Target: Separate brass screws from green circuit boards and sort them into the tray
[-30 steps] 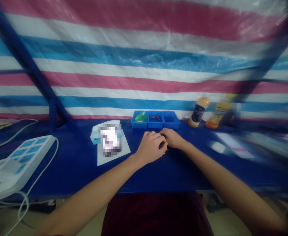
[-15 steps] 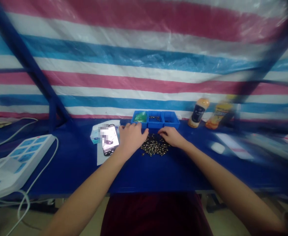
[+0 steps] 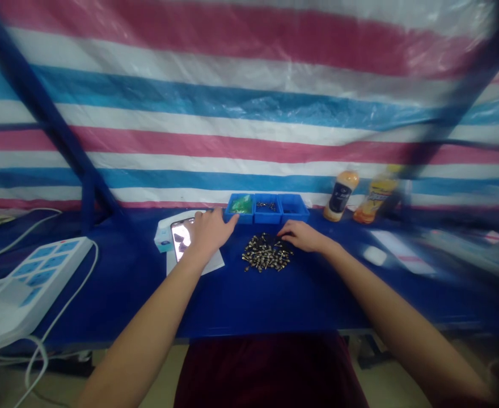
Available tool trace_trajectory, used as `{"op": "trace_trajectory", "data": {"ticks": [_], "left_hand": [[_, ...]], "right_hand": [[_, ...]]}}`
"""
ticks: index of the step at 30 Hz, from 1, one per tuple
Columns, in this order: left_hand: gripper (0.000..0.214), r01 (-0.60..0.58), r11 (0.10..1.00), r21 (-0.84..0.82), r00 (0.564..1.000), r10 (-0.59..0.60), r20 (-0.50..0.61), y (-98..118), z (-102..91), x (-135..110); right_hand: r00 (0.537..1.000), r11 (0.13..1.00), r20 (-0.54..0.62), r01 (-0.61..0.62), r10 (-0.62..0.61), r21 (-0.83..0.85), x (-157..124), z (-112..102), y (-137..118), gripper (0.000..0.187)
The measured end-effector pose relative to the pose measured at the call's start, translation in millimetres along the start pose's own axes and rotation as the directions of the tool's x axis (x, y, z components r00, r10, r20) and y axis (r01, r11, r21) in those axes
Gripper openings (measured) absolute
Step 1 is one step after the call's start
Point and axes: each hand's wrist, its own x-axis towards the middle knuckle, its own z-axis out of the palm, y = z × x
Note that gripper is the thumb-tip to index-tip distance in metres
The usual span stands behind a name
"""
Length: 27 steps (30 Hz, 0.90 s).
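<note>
Beside the small metal parts (image 3: 267, 252), hands (image 3: 212, 233) (image 3: 303, 236) spread open

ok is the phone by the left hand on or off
On: the phone beside the left hand has a brightly lit screen, though what it shows can't be read.

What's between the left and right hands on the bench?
In the head view, a loose pile of small metal parts lies between the left hand and the right hand, closer to the right hand.
</note>
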Motion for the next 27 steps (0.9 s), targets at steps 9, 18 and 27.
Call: {"op": "trace_trajectory", "data": {"ticks": [9, 18, 27], "left_hand": [[0.066, -0.011, 1.0, -0.029, 1.0, 0.011, 0.011, 0, 5.4, 0], [0.042, -0.317, 0.948, 0.008, 0.927, 0.312, -0.207, 33, 25.1, -29], [0.032, -0.472, 0.879, -0.063, 0.879, 0.464, -0.111, 47, 34.2, -43]], "right_hand": [[0.998, 0.999, -0.03, -0.048, 0.048, 0.003, 2, 3, -1, 0.016], [0.998, 0.998, -0.03, -0.059, 0.059, 0.016, 2, 2, -1, 0.012], [0.991, 0.991, -0.098, -0.076, 0.087, 0.107, 2, -5, -10, 0.011]]}}
